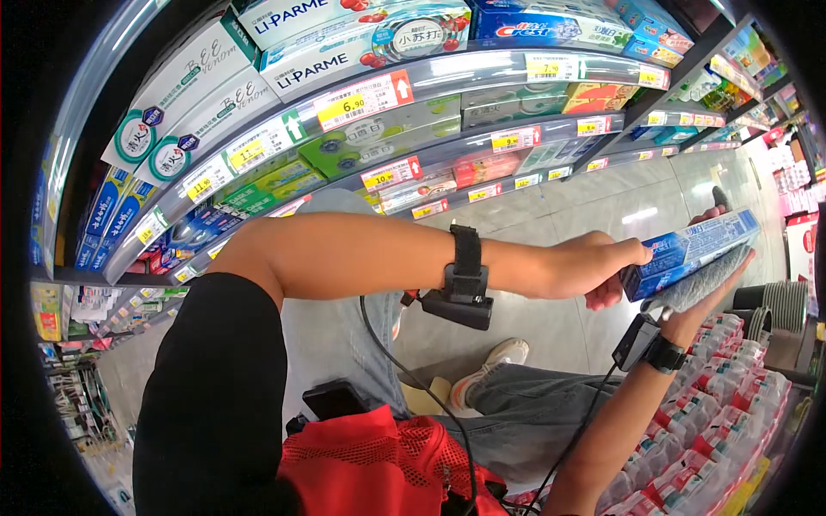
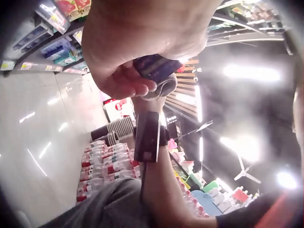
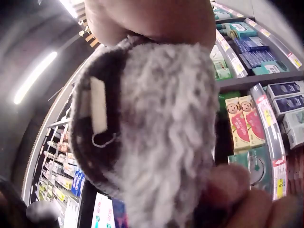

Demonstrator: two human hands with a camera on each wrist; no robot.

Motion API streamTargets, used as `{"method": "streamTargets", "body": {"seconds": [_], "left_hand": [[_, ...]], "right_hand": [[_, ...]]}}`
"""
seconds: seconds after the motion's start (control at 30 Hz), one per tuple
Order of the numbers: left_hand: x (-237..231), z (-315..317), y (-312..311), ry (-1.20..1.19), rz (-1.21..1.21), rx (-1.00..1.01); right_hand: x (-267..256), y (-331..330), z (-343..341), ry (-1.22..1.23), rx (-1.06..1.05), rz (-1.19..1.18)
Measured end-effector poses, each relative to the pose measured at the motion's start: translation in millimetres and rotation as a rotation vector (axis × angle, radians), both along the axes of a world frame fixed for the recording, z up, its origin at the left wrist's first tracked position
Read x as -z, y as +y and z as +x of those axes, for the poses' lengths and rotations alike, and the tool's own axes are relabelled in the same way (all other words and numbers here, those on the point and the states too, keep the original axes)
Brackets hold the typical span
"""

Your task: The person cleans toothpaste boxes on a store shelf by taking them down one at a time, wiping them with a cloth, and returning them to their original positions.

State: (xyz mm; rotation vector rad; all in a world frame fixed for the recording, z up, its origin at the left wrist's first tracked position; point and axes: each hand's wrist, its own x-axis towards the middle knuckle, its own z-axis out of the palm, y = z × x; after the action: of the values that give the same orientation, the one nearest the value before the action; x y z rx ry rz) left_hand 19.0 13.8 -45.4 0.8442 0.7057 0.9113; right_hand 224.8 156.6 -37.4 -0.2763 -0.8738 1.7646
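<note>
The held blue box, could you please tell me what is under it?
Grey fabric and part of the right hand show beneath the box; its underside and most of the palm are covered.

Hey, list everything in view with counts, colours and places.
Held Crest box: one, blue, right side
Knit item: one, grey, under that box
Shelves: several, grey, upper area
Bee Venom boxes: two, white, upper left
Li-Parme boxes: two showing, mostly white, top
Other boxes: many, mixed colours, on shelves
Price tags: many, yellow and white, shelf edges
Bottle packs: several, clear and red, lower right
Stacked containers: several, grey, right
Floor: one, grey, centre
Wrist cameras: two, black, centre and right
Mesh garment: one, red, bottom
Left hand: one, bare, gripping box end
Right hand: one, bare, holding knit item
</note>
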Motion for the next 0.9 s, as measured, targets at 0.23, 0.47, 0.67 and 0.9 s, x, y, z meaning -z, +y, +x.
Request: {"method": "streamTargets", "body": {"seconds": [0.23,0.47,0.67,0.9], "left_hand": [[10,-2,9,-0.081,-0.176,-0.024],[0,-9,13,0.127,-0.013,-0.428],[-7,-23,13,0.428,0.258,-0.311],[-3,-21,19,0.457,0.298,-0.173]], "right_hand": [[-9,-55,-63,-0.326,0.17,-0.072],[-1,-73,-85,-0.366,0.001,-0.163],[-10,-69,-79,-0.356,0.146,-0.155],[-15,-60,-69,-0.369,0.226,-0.113]]}}
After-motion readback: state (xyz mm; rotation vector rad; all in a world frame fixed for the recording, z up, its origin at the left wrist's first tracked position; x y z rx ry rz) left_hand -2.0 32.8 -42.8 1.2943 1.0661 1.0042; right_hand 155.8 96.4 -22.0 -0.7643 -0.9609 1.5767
